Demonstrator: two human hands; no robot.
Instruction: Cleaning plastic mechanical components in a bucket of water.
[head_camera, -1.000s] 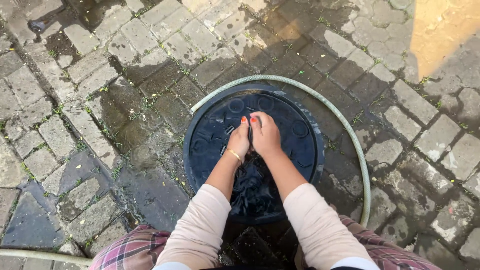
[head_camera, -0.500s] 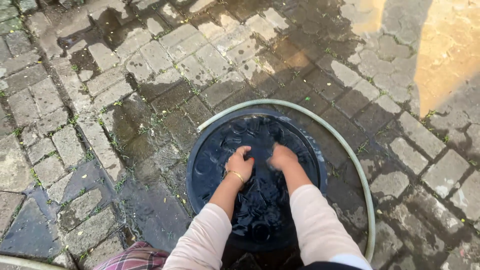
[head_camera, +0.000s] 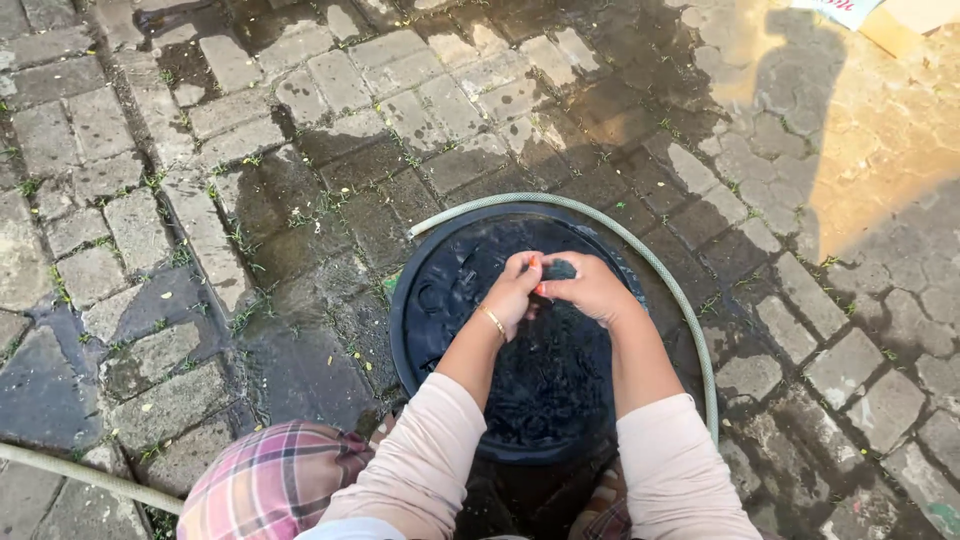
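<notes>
Over the black basin (head_camera: 420, 330), my left hand (head_camera: 515, 292) and right hand (head_camera: 590, 290) meet, both grips closed on the dark cloth (head_camera: 560, 270) bunched between them.

Wet grey paving stones (head_camera: 250, 200) cover the ground, with little green weeds (head_camera: 240, 240) in the cracks. A pale hose (head_camera: 680, 290) curves on the right. Sunny ground (head_camera: 900, 130) glows at the upper right.

Single head-worn view, steeply downward and close over a black basin (head_camera: 430, 300) on wet paving (head_camera: 200, 200).
</notes>
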